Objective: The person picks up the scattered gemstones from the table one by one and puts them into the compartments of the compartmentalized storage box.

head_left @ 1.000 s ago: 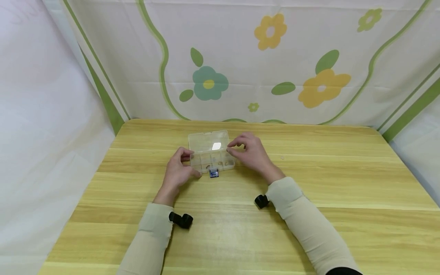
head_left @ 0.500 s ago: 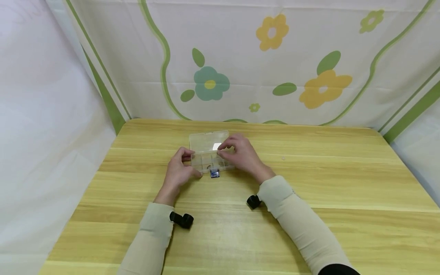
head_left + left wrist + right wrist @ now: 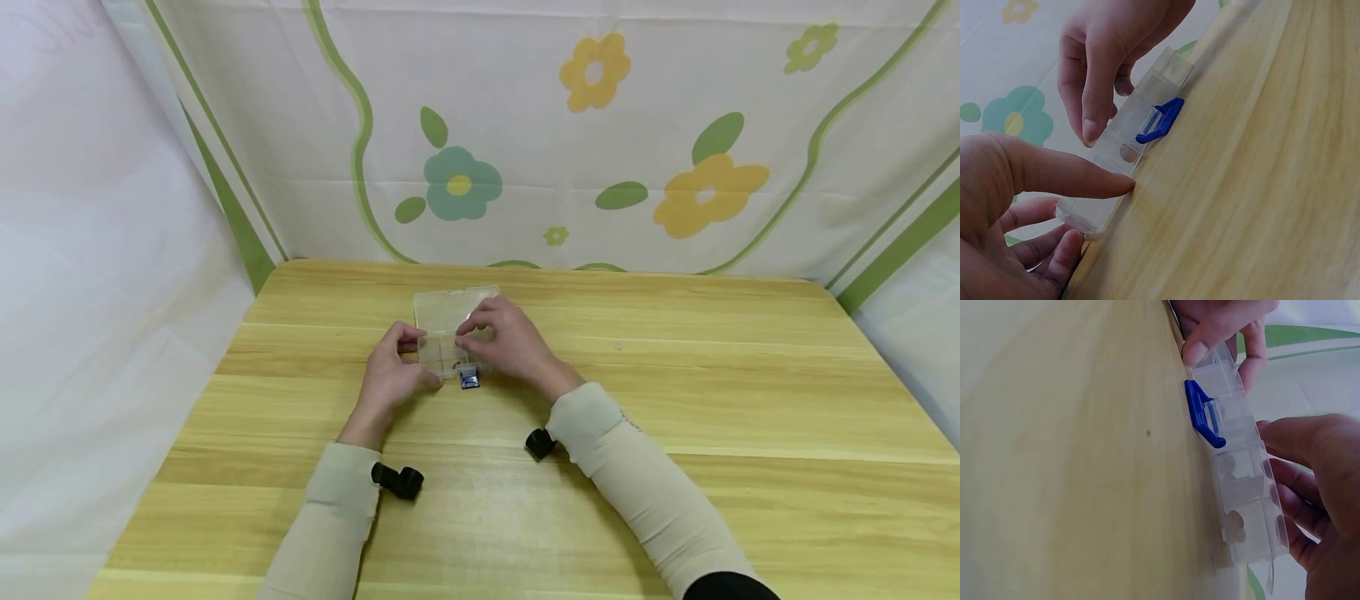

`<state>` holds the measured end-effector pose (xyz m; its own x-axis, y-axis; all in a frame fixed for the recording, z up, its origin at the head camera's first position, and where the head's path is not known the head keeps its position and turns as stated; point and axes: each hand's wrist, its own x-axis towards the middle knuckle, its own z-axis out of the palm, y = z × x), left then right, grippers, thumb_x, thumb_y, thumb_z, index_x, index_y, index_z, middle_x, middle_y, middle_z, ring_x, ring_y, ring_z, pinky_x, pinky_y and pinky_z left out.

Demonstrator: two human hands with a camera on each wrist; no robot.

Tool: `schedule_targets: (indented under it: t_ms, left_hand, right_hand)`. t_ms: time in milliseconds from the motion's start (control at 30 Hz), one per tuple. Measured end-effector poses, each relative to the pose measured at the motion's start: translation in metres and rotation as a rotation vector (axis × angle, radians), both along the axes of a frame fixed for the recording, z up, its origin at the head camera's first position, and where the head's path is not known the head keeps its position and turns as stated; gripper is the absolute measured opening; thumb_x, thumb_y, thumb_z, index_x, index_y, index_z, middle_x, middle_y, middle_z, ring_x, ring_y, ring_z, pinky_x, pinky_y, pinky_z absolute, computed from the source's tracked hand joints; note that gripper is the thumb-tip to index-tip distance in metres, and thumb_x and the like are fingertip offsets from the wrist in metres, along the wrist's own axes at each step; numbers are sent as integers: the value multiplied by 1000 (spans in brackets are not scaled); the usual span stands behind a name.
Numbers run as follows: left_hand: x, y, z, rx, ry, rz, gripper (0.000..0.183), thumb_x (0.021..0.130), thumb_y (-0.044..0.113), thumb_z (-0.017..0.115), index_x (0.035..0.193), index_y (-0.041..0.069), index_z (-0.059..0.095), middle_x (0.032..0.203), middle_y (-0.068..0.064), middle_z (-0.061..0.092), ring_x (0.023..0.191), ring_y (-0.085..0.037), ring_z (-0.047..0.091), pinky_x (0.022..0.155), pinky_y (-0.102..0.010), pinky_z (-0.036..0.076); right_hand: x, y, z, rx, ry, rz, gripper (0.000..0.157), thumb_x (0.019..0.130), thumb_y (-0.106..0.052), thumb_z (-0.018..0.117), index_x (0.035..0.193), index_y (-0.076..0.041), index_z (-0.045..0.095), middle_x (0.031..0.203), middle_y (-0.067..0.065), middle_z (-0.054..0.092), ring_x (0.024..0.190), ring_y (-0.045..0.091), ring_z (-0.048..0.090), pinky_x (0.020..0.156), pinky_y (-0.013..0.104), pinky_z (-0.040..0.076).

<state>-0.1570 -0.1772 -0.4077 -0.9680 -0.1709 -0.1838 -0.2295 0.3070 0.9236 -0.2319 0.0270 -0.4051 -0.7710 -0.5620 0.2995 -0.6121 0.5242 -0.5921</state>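
Note:
A clear plastic compartment box [image 3: 431, 354] lies on the table, its see-through lid [image 3: 442, 308] swung back away from the person. The blue latch [image 3: 1163, 122] hangs off the front wall. My left hand [image 3: 392, 367] grips the box's left end, thumb at the front, fingers behind. My right hand [image 3: 510, 337] reaches over the box from the right, thumb and forefinger bent close together above its back part; whether a small thing sits between them cannot be seen. Small round discs [image 3: 1235, 522] lie in some compartments, and my right hand covers the right ones in the head view.
The box stands on a wood-grain table [image 3: 480, 500]. A tiny pale thing [image 3: 618, 345] lies on it to the right. Behind rises a white cloth [image 3: 525, 125] printed with flowers. Each cuff bears a small black camera [image 3: 407, 482].
My right hand has moved left along the box, from its right end to about its middle. My left hand has kept its hold on the left end.

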Motion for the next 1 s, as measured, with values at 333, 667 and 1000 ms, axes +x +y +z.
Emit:
schedule_targets:
  t_ms: [333,667,1000]
  left_hand:
    - [-1,1,-1,4,3,1,75,68,-14,83,136,10,61,139,-14,60,115,-32,58,104,-46,51]
    - [-1,0,-1,2,4,2,75,68,-14,83,136,10,61,139,-14,60,115,-33,59,105,-47,51]
    - [-1,-1,-2,9,-1,-1,76,68,-13,83,137,10,60,141,-14,59,119,-34,57,108,-48,50]
  right_hand:
    - [2,-2,-1,13,28,-5,10,96,-21,82,101,-14,86,104,3,76,101,22,63,93,41,56]
    - [3,-3,2,23,11,-4,10,96,-22,82,101,-14,86,103,3,77,99,23,63,89,41,55]
    - [3,-3,1,34,-8,0,12,96,-22,81,104,-13,85,105,3,77,100,24,64,94,43,55]
